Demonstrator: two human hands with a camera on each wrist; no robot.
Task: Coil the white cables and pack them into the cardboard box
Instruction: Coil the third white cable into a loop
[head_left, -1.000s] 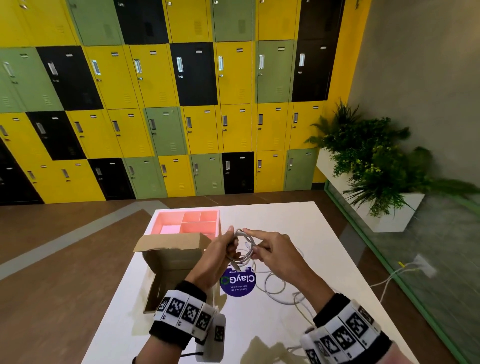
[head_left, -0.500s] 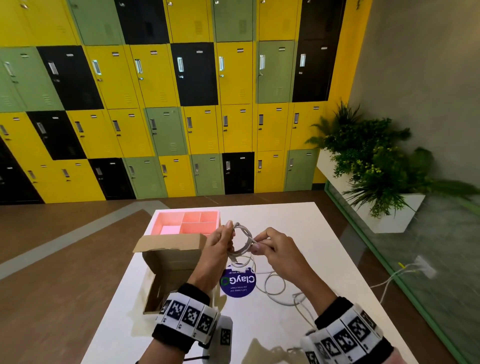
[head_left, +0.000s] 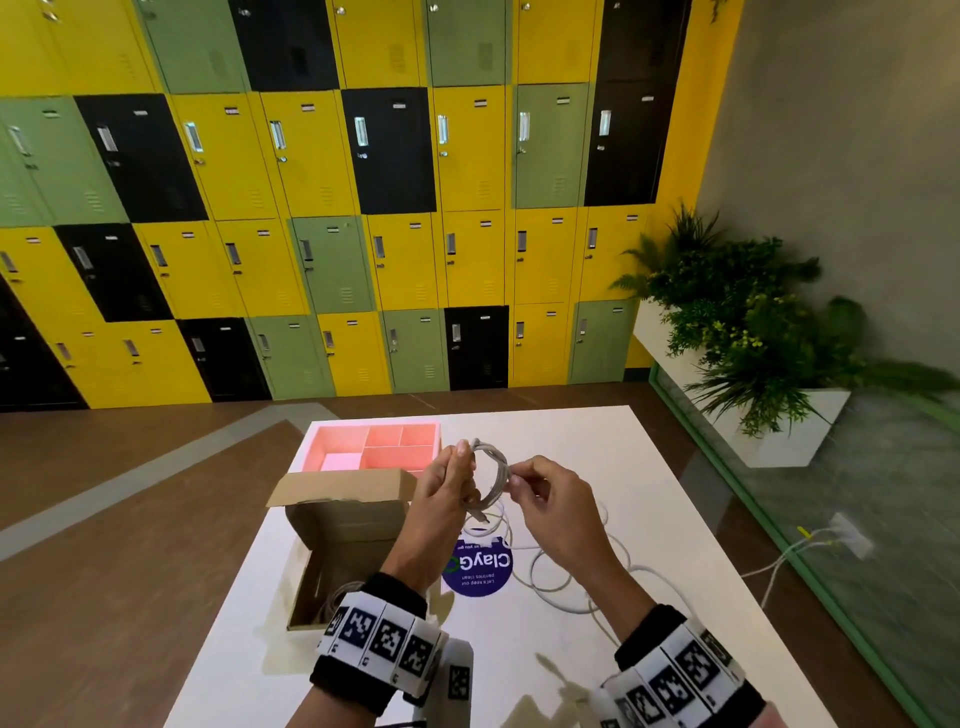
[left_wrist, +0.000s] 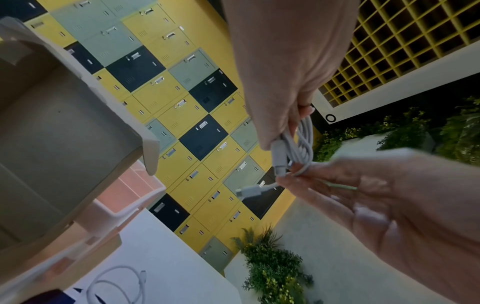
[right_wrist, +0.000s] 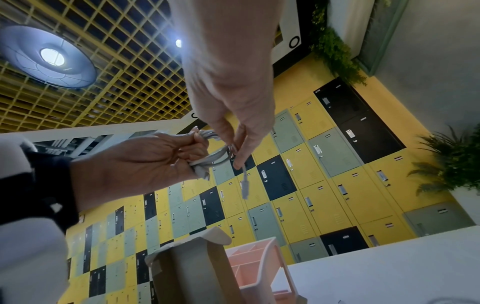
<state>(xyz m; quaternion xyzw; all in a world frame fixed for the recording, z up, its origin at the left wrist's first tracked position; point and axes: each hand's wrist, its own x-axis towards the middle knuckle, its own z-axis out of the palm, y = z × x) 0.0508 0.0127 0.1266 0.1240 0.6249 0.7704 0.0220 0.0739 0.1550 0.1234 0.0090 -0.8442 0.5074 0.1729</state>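
Held a coil of white cable above the table, upright, its ring edge-on between the two hands. Left hand clenched round the coil's near-left side, one plug pressed against the bundled strands under the thumb. Right hand pinched the coil's right edge, thumb and forefinger closed on the last turn, the free end and its plug dangling below the fingers. Lay down and to the left of the coil, directly beneath the left forearm: the open box, lid flap raised at its far side, what looked like another coil already inside, though mostly hidden by the wrist. Left hand plainly the nearer to the box, so probably the one to lower the coil in, ring turned flat to fit the floor. Sprawled loose on the table to the right, near the blue sticker: more cable, not yet coiled. Stood just beyond the box: a pink tray.
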